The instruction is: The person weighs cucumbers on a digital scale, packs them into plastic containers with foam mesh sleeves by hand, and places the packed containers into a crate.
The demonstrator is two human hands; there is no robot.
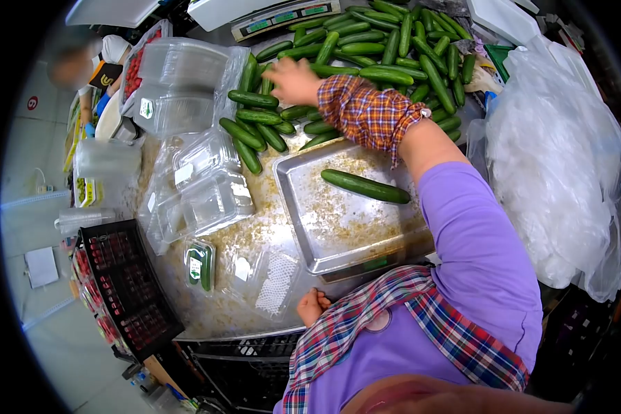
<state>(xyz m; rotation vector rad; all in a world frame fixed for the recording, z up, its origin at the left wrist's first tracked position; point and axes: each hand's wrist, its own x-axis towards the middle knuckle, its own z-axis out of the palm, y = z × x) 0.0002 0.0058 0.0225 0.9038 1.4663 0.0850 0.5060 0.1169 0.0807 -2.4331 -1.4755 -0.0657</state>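
Observation:
My right hand (294,81), in an orange plaid oversleeve, reaches over the left part of a big heap of cucumbers (366,48). Its fingers are apart and lie over cucumbers, with no firm grip visible. Near the table's front edge, my left hand (312,306) is curled closed beside an open clear tray with a white dotted pad (277,283). One cucumber (366,186) lies alone in a metal tray (298,259). A small clear pack (200,265) with a label holds cucumbers on the left of the table.
Stacked clear containers (179,76) and loose clamshells (207,186) cover the left side. A black crate (127,283) stands at lower left. A scale (283,21) sits at the back. A plastic bag (552,165) bulges at right. Another person (114,52) is at upper left.

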